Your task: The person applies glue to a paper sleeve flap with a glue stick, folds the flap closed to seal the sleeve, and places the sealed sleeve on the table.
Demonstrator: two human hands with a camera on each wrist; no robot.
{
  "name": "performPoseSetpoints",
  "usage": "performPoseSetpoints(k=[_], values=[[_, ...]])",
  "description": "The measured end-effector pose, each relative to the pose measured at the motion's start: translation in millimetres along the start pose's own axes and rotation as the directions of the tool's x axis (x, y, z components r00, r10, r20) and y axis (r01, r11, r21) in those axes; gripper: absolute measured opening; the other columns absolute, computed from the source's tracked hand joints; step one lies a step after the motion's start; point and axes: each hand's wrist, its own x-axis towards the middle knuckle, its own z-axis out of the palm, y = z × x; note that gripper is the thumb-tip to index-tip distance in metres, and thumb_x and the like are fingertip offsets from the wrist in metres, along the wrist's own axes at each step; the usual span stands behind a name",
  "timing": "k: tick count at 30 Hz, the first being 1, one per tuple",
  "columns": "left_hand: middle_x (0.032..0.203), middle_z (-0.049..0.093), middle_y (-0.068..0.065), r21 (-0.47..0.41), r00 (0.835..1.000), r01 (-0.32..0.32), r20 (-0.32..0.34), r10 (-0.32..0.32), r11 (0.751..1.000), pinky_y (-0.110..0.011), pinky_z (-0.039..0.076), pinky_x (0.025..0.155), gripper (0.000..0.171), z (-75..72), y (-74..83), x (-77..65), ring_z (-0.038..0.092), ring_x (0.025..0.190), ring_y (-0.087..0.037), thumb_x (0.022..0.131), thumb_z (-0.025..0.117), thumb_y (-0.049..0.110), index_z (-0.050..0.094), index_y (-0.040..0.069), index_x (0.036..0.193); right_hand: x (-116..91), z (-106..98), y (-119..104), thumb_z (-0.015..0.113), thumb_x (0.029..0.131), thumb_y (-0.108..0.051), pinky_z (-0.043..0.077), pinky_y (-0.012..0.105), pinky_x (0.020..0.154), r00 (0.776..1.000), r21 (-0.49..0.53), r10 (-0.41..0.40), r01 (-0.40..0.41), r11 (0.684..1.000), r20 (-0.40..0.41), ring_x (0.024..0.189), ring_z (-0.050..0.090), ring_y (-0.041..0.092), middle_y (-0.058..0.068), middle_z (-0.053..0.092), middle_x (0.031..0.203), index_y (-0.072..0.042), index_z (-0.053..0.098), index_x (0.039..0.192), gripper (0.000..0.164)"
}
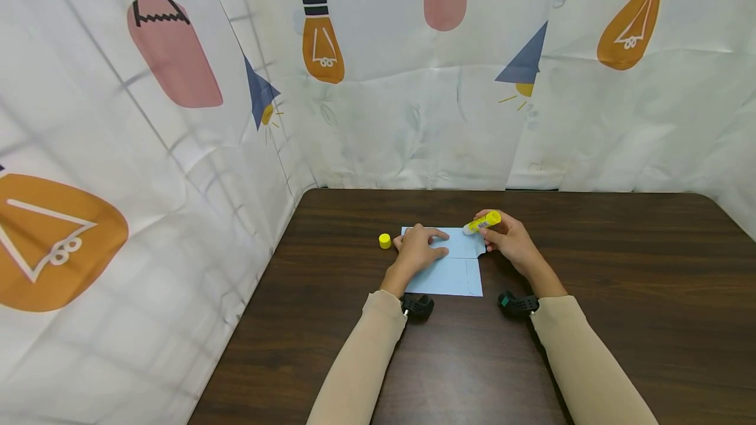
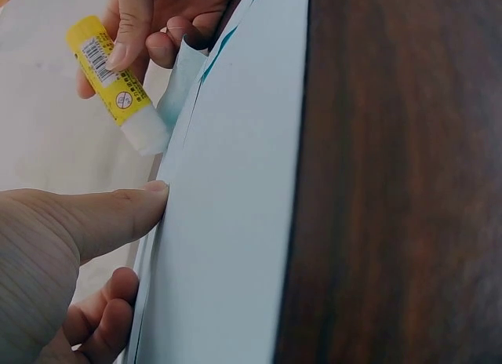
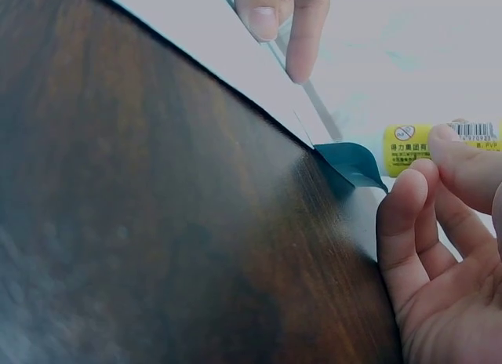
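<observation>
A light blue folded paper, shaped like an envelope [image 1: 444, 278], lies on the table with a crease across its middle. My left hand [image 1: 418, 249] rests on its left part, thumb and fingers stretched over the sheet; in the left wrist view the thumb touches the paper [image 2: 227, 191]. In my right hand [image 1: 512, 241] I hold a yellow glue stick [image 1: 487, 222], tilted with its white end down at the paper's upper right. A small flap [image 3: 349, 164] at the paper's right edge curls up beside the right fingers. The glue stick's yellow cap [image 1: 385, 241] stands left of the paper.
The dark wooden table [image 1: 638, 307] extends to both sides and toward me. A white patterned curtain [image 1: 378, 130] hangs behind it and along the left. Black wrist devices [image 1: 418, 307] sit at both cuffs, close above the table.
</observation>
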Motion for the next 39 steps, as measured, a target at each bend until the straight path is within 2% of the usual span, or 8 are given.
performPoseSetpoints(k=[5, 13, 21, 30, 39], values=[[0.095, 0.054, 0.002, -0.002, 1.0, -0.001, -0.002, 0.001, 1.0, -0.046, 0.023, 0.086, 0.029, 0.6, -0.4, 0.3, 0.046, 0.091, -0.019, 0.092, 0.076, 0.039, 0.075, 0.036, 0.122, 0.2, 0.0, 0.0, 0.062, 0.102, -0.013, 0.055, 0.023, 0.07, 1.0, 0.005, 0.005, -0.005, 1.0, -0.001, 0.078, 0.056, 0.013, 0.005, 0.059, 0.122, -0.009, 0.054, 0.139, 0.038], [0.096, 0.054, 0.002, -0.008, 1.0, -0.001, 0.0, 0.001, 1.0, -0.047, 0.023, 0.087, 0.03, 0.8, -0.8, -0.9, 0.046, 0.093, -0.02, 0.093, 0.076, 0.038, 0.074, 0.036, 0.122, 0.7, -0.7, 0.3, 0.061, 0.103, -0.015, 0.055, 0.023, 0.07, 1.0, -0.001, 0.026, -0.026, 1.0, 0.007, 0.078, 0.055, 0.013, 0.012, 0.056, 0.133, -0.009, 0.051, 0.142, 0.041], [0.096, 0.055, 0.002, -0.016, 1.0, -0.002, -0.003, 0.002, 1.0, -0.047, 0.023, 0.088, 0.029, 1.0, -1.1, -0.1, 0.046, 0.092, -0.019, 0.092, 0.076, 0.038, 0.075, 0.036, 0.121, 0.0, -1.5, -1.5, 0.059, 0.105, -0.016, 0.054, 0.025, 0.07, 0.999, -0.006, 0.043, -0.043, 0.999, 0.018, 0.077, 0.055, 0.014, 0.012, 0.054, 0.127, -0.008, 0.049, 0.144, 0.041], [0.096, 0.056, 0.002, -0.006, 1.0, -0.006, -0.003, 0.006, 1.0, -0.048, 0.024, 0.088, 0.029, 0.2, -0.2, -0.6, 0.047, 0.091, -0.019, 0.092, 0.076, 0.039, 0.075, 0.036, 0.121, 0.7, -2.8, -1.1, 0.059, 0.105, -0.019, 0.055, 0.026, 0.07, 0.998, -0.042, 0.055, -0.054, 0.998, 0.024, 0.079, 0.054, 0.017, 0.016, 0.054, 0.128, -0.008, 0.049, 0.143, 0.041], [0.097, 0.057, 0.002, -0.006, 1.0, -0.012, -0.007, 0.012, 1.0, -0.047, 0.025, 0.088, 0.029, 0.2, -1.2, -0.2, 0.048, 0.092, -0.019, 0.092, 0.077, 0.038, 0.075, 0.036, 0.121, 0.7, -2.8, -0.5, 0.061, 0.104, -0.022, 0.054, 0.027, 0.068, 0.998, -0.042, 0.037, -0.035, 0.998, 0.046, 0.075, 0.053, 0.017, 0.011, 0.056, 0.119, -0.006, 0.05, 0.142, 0.042]])
